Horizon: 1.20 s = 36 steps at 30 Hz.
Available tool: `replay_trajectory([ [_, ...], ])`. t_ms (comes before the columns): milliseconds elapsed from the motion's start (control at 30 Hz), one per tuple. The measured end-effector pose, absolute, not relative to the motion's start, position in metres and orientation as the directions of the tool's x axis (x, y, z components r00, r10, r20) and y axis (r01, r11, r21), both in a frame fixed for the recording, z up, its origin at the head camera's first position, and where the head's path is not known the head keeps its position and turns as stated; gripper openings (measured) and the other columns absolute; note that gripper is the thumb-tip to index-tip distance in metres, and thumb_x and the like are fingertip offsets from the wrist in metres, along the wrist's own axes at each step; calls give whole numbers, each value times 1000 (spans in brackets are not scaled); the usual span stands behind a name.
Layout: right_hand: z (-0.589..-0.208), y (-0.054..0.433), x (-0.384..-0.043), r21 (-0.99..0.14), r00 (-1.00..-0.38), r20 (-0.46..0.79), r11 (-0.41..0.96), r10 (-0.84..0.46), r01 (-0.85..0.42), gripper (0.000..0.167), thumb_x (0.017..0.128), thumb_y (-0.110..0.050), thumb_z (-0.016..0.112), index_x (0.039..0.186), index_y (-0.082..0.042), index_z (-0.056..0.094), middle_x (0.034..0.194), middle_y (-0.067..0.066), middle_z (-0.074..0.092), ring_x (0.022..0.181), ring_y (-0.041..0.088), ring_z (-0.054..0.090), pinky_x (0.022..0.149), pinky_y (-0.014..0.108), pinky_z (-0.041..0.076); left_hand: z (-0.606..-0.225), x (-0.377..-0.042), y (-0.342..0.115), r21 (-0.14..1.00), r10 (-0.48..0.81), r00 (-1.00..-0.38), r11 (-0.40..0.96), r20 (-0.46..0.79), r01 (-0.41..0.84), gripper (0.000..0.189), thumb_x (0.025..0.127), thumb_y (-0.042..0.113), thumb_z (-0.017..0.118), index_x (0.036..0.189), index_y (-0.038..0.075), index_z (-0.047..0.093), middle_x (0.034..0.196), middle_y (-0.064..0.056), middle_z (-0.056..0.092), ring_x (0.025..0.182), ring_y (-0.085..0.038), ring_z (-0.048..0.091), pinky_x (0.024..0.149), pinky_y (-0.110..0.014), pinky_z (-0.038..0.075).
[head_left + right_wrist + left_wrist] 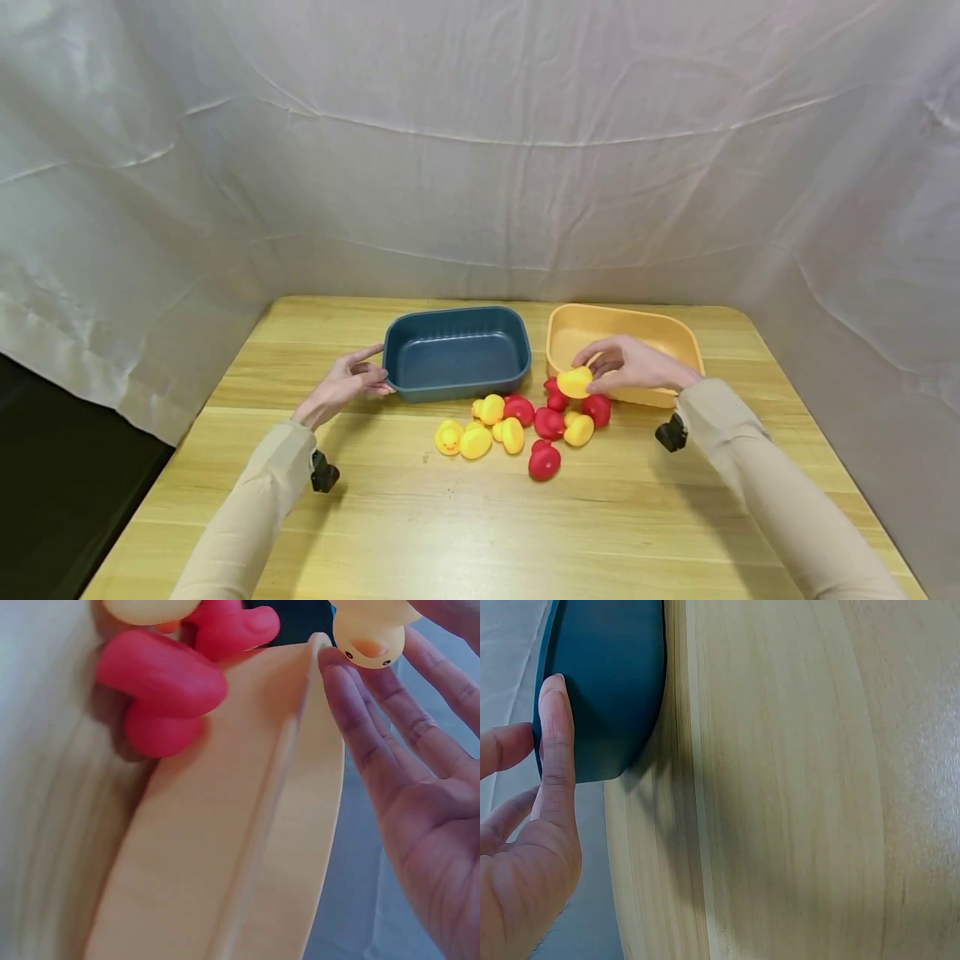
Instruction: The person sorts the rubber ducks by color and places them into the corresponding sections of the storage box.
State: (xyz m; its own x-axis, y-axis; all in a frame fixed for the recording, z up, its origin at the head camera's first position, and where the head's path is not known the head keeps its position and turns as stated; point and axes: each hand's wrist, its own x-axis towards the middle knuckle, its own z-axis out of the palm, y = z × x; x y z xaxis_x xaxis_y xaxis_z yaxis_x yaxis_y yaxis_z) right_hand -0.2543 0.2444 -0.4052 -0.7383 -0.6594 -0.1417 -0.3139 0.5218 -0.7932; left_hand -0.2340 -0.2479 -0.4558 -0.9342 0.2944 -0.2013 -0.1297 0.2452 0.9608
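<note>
A yellow rubber duck (574,382) is pinched between the thumb and fingers of my right hand (630,363), above the near left edge of the orange-yellow bin (678,337). In the right wrist view the duck's face (367,649) shows upside down by the fingers. My left hand (348,385) touches the left end of the dark blue bin (457,392), its thumb (556,727) lying straight against the outer wall. Several yellow ducks (476,441) and several red ducks (544,460) lie in a loose group on the table in front of the bins.
Both bins stand side by side toward the back of the wooden table (450,533), with a narrow gap between them. Pale fabric (495,192) hangs behind and at both sides. Red ducks (161,690) lie close against the orange-yellow bin's outer wall.
</note>
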Motion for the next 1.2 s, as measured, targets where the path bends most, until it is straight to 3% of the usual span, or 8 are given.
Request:
replay_trajectory([
  [300, -395, 212, -276, -790, -740, -87, 499, -667, -357, 40, 85, -11, 81, 121, -1, 67, 116, 17, 70, 98, 26, 69, 84, 24, 61, -457, -234, -245, 964, 283, -939, 235, -194, -128, 67, 102, 7, 57, 159, 0, 23, 100, -10, 68, 86, -14, 74, 91, -38, 62],
  [500, -390, 190, -288, -781, -751, -75, 506, -656, -365, 42, 86, -9, 79, 123, 3, 65, 120, 22, 68, 104, 31, 68, 93, 38, 62, -457, -236, -243, 966, 279, -941, 221, -191, -131, 67, 102, 7, 57, 159, 0, 23, 97, -7, 68, 84, -12, 74, 90, -36, 62],
  [733, -386, 161, -304, -763, -745, -81, 522, -662, -382, 45, 87, -6, 76, 128, 4, 61, 128, 23, 64, 113, 37, 65, 105, 50, 54, -456, -237, -243, 967, 276, -942, 216, -193, -134, 67, 102, 7, 57, 159, 1, 23, 96, -6, 68, 83, -10, 74, 91, -36, 62],
  [1033, -386, 121, -323, -737, -746, -102, 554, -658, -388, 46, 89, -4, 74, 132, 2, 58, 132, 21, 61, 118, 36, 65, 105, 45, 55, -456, -240, -242, 963, 270, -942, 230, -200, -138, 67, 101, 7, 57, 159, 1, 23, 103, -15, 69, 83, -11, 74, 90, -35, 62],
  [1200, -389, 103, -330, -732, -746, -92, 553, -660, -399, 47, 88, -2, 74, 132, 3, 58, 133, 22, 61, 118, 36, 65, 104, 43, 56, -456, -241, -239, 960, 266, -941, 240, -208, -144, 67, 101, 7, 57, 159, 2, 24, 101, -10, 69, 82, -10, 73, 92, -37, 62],
])
